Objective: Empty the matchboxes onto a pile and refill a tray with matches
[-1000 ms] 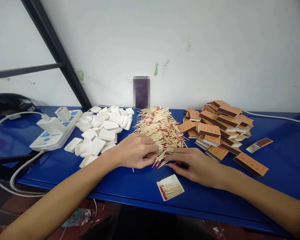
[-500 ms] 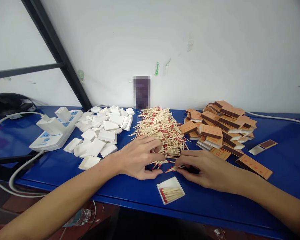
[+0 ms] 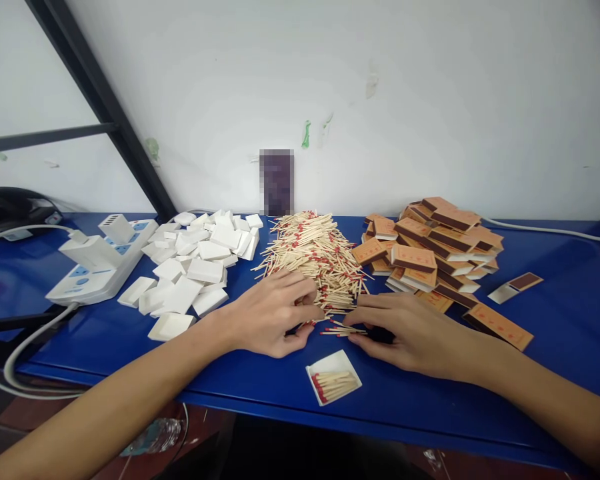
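Note:
A big heap of red-tipped matches (image 3: 320, 250) lies at the middle of the blue table (image 3: 260, 383). At its front left edge, my left hand (image 3: 280, 317) is closed, thumb and fingertips pinching a few matches. My right hand (image 3: 400, 330) holds several loose matches (image 3: 341, 329) by their plain ends between thumb and fingers, heads pointing left. In front of both hands lies a small white tray (image 3: 334, 363), partly filled with a row of matches whose red heads face left.
White trays (image 3: 205, 270) are piled at the left, beside a white power strip (image 3: 100, 267) with cables. Orange and brown matchbox sleeves (image 3: 430, 247) are heaped at the right. A dark blurred object (image 3: 277, 181) stands against the wall.
The view has shifted slightly, so the scene sits further left. My left thumb and fingers have drawn closer together. The matches at my right hand lie more level and spread.

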### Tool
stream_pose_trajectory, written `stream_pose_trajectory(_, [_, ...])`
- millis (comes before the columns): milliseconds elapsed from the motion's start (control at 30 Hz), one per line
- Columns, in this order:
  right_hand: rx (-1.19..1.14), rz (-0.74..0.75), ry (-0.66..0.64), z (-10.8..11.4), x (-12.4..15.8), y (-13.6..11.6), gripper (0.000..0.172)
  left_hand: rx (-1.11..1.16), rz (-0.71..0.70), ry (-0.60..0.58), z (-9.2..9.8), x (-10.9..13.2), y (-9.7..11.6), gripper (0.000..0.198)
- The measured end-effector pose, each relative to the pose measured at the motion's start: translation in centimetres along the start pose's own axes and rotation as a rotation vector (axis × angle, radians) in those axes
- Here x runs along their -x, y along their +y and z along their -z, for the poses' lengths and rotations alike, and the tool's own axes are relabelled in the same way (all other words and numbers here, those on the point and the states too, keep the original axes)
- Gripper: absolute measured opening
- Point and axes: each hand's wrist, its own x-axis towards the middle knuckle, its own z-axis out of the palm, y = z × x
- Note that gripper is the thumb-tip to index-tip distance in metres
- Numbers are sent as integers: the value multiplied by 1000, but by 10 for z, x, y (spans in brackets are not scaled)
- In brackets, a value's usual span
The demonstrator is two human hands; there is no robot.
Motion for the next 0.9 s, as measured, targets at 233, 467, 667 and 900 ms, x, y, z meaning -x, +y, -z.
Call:
stream_pose_trajectory(233, [-61, -25, -29, 3, 1, -4, 16, -33, 2, 29, 0, -1, 0, 18])
stream_pose_trajectory(467, [-21, -45, -41, 7, 1, -5, 13, -5, -36, 58, 1, -1, 3, 17])
stream_pose_trajectory(667, [-59, -81, -74, 9, 0, -5, 10, 6, -91, -4, 1, -1, 7, 17])
stream_pose_trajectory(900, [-63, -45, -49, 6, -1, -4, 15, 24, -79, -37, 2, -1, 9, 21])
